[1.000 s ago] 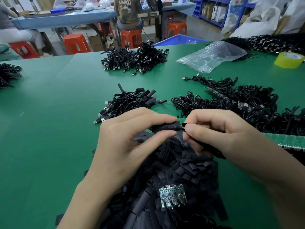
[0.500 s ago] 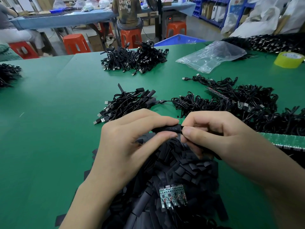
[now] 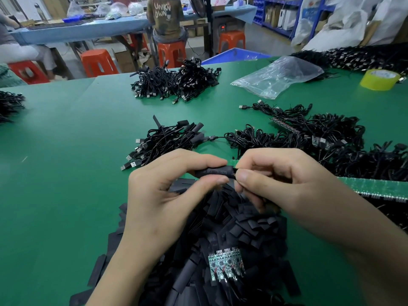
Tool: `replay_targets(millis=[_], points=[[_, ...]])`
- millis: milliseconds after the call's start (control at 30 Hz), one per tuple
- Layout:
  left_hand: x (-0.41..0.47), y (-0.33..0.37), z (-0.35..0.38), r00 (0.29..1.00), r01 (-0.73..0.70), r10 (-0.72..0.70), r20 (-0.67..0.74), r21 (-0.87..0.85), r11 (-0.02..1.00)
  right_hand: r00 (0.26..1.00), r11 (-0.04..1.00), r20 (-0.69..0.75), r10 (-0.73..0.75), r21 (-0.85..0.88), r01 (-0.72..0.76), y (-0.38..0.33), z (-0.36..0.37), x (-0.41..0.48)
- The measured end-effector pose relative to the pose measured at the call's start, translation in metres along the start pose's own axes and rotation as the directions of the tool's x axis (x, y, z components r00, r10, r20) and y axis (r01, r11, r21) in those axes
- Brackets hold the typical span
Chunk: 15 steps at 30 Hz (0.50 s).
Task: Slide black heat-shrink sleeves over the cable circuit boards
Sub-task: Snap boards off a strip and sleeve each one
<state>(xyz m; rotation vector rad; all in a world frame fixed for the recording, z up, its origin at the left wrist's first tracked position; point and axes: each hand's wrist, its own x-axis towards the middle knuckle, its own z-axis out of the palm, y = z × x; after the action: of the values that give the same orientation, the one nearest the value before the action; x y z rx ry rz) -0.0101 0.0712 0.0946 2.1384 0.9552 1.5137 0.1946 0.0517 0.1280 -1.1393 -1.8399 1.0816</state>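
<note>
The pile of heat-shrink sleeves (image 3: 231, 217) is flat, matt black plastic. The held sleeve (image 3: 215, 172) just over its far edge catches a faint sheen and carries pale print. Under the pile the table cover (image 3: 66, 151) is smooth green, softly satin. On the pile's near side the circuit boards (image 3: 225, 263) look glossy green with shiny solder spots. Beyond the pile, cable bundles (image 3: 167, 140) have smooth black jackets and bright metal plugs (image 3: 132, 164). Far right of it lie a crinkled clear plastic bag (image 3: 278, 76) and a glossy yellowish tape roll (image 3: 378, 79).

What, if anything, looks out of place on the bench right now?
Nothing looks damaged or spilled. Only a few stray sleeves lie on the green mat left of the sleeve pile, apart from it.
</note>
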Motion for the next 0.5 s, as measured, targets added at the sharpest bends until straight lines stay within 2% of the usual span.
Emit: replay_targets(millis=[500], points=[[0.0024,-0.001,-0.0026,0.997,-0.053,0.048,0.066,0.07,0.996,0.999,0.994,-0.025,0.023,-0.106,-0.026,-0.0048,0.004,-0.0024]])
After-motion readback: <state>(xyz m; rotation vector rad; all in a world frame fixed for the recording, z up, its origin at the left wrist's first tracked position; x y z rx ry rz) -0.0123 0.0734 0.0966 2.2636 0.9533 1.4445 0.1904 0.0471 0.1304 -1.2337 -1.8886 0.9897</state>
